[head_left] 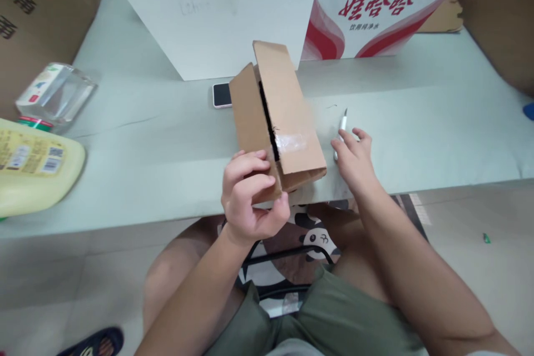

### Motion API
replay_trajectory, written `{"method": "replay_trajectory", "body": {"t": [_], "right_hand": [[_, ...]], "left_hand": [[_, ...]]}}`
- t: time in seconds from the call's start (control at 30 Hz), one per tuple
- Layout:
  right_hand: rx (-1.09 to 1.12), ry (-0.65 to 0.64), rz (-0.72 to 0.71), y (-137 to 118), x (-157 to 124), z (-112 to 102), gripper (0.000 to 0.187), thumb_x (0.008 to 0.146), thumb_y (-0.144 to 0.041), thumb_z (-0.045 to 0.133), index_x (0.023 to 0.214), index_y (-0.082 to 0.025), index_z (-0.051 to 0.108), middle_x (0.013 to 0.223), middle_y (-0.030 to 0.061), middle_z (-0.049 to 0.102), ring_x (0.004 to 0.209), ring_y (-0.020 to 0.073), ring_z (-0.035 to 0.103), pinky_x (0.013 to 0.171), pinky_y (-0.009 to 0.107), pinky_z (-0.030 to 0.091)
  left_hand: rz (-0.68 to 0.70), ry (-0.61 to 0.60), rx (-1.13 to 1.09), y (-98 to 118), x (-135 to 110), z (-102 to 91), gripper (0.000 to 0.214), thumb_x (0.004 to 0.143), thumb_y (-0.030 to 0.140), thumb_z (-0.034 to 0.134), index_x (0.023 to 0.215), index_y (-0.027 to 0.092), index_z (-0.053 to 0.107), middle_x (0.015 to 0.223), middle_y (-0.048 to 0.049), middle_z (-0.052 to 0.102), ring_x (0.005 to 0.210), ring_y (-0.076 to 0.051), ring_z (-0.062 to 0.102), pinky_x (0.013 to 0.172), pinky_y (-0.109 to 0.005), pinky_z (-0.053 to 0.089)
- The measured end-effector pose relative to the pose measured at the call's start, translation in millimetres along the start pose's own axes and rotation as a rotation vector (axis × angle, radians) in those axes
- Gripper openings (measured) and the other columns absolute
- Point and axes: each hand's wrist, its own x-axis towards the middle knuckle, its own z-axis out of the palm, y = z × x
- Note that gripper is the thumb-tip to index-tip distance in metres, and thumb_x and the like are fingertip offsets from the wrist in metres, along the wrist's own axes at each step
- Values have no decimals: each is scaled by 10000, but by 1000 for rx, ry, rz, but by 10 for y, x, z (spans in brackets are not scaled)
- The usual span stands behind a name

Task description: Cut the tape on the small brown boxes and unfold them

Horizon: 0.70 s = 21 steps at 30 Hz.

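A small brown cardboard box [292, 122] stands tilted near the table's front edge, its top flaps parted along a dark gap. Clear tape [292, 143] crosses the near end of one flap. My left hand [252, 194] grips the box's near left corner between thumb and fingers. To the right, my right hand [355, 158] is over a slim white pen-shaped tool [343, 122] with a dark pointed tip. Its fingers are apart and seem to touch the tool, which lies on the table pointing away from me.
Behind the box lies a phone [222, 95], partly hidden. A plain white carton [217, 16] and a red-and-white printed carton [362, 11] stand at the back. A clear bottle [62, 92] and a yellow jug [41, 164] are at left. Large brown cartons [37, 11] flank the table [438, 122].
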Motion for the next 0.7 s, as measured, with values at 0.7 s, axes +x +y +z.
{"method": "replay_trajectory", "body": {"t": [0.7], "right_hand": [[496, -317, -474, -115, -228, 9, 578, 836, -757, 655, 1151, -273, 635, 1215, 73, 735, 1189, 289, 667, 1083, 488, 522]], "left_hand": [[-1202, 332, -334, -667, -13, -311, 319, 607, 127, 641, 907, 206, 716, 881, -27, 650, 754, -141, 612, 589, -221, 475]]}}
